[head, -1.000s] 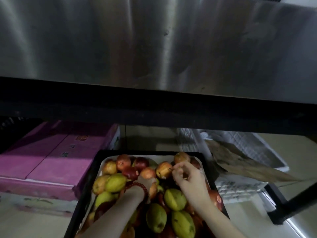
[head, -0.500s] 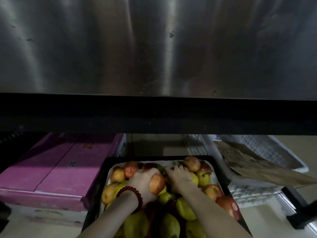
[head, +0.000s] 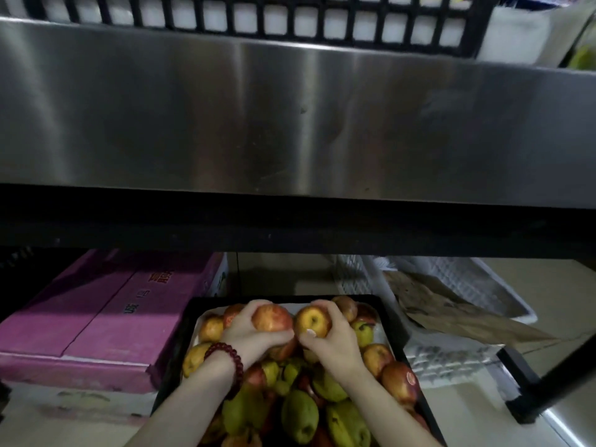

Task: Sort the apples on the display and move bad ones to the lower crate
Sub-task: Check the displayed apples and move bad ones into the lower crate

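Observation:
A black lower crate [head: 392, 321] on the floor holds several red-yellow apples and green pears. My left hand [head: 248, 333], with a red bead bracelet on its wrist, grips a red apple [head: 272, 318] over the crate's far half. My right hand [head: 335, 341] grips a yellow-red apple [head: 312, 321] right beside it. The two apples nearly touch. Above, the steel front of the display shelf [head: 290, 124] fills most of the view, with a black crate [head: 258, 24] on top.
A pink cardboard box [head: 106, 317] lies to the left of the lower crate. A white plastic basket [head: 451, 291] with brown paper in it stands to the right. A black stand leg [head: 529, 391] crosses the floor at far right.
The view has tilted up, showing the upper black crate. Both hands have lifted slightly, and the right hand has taken hold of a yellow-red apple; the left still holds its red apple.

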Tool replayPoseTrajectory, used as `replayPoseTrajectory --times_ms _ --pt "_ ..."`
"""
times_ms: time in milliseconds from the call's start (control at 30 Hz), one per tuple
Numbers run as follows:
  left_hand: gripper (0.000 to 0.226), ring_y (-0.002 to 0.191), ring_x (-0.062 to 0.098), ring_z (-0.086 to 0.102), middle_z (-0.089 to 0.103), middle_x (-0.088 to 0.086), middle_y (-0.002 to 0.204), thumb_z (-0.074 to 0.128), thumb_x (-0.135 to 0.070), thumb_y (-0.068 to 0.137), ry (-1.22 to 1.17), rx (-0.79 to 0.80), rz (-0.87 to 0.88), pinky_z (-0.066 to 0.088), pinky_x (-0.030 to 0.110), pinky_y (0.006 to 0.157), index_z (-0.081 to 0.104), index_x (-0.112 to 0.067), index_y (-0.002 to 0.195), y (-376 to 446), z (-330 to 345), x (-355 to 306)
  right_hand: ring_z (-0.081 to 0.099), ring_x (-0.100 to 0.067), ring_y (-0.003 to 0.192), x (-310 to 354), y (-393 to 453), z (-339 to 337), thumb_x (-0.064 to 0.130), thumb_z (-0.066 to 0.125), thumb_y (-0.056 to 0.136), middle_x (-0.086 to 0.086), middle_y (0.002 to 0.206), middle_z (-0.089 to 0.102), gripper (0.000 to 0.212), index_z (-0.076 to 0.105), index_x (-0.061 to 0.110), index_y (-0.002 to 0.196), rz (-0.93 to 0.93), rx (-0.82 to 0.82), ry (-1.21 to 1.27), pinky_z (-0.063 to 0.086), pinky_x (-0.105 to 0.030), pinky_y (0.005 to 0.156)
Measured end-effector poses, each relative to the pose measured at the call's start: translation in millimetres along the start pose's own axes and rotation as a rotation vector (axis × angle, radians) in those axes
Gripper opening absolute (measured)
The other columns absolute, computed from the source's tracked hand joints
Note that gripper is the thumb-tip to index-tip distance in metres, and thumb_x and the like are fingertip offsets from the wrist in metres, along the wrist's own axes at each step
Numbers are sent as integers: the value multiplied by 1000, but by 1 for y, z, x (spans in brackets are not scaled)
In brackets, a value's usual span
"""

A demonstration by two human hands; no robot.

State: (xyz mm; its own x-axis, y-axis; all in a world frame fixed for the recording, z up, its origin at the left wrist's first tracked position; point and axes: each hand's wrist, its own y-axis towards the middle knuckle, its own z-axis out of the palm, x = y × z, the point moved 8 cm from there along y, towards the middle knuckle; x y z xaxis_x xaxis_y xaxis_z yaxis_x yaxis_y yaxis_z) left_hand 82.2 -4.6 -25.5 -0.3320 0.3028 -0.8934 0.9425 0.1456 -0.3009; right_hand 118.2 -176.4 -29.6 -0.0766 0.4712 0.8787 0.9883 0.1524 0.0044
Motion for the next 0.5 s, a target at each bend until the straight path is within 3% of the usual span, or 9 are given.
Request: replayPoseTrajectory --times_ms 100,167,233,300,400,500 --pt "57 103 18 58 59 -5 107 86 -40 51 -81 -23 55 52 42 94 55 -44 99 -22 4 -20 66 -25 100 -1 -35 -15 26 75 76 -9 111 65 39 57 33 109 217 65 539 56 -43 90" --pt "58 102 17 59 60 -4 108 87 -39 51 -124 -22 64 53 41 93 58 -43 101 -42 7 -32 67 -33 103 11 -61 -25 19 76 77 -16 114 66 42 58 26 114 269 150 778 56 -43 87" --pt "65 103 18 61 61 -2 111 87 -45 42 -151 -9 88 54 41 92 59 -45 101 -65 11 -47 68 -34 103 25 -85 -40 23 89 62 -18 115 67 64 57 22 119 224 190 775 56 -44 88" --pt "66 103 17 61 60 -3 112 86 -45 42 -155 12 133 54 39 93 59 -45 102 -90 12 -68 69 -32 100 43 -106 -63 35 97 43 -16 116 66 88 57 25 120 136 136 621 55 -48 91" --pt "61 103 15 63 62 -5 112 87 -45 46 -181 16 213 54 38 92 61 -48 101 -130 6 -101 71 -26 95 87 -133 -96 47 96 36 -9 114 67 85 60 33 112 -42 62 473 57 -44 87" --pt "59 98 14 68 68 -6 106 87 -47 45 -236 -17 309 55 40 91 63 -49 99 -164 -10 -134 73 -15 80 128 -147 -128 33 93 35 -7 100 72 81 60 25 109 -179 -42 480 59 -24 70"
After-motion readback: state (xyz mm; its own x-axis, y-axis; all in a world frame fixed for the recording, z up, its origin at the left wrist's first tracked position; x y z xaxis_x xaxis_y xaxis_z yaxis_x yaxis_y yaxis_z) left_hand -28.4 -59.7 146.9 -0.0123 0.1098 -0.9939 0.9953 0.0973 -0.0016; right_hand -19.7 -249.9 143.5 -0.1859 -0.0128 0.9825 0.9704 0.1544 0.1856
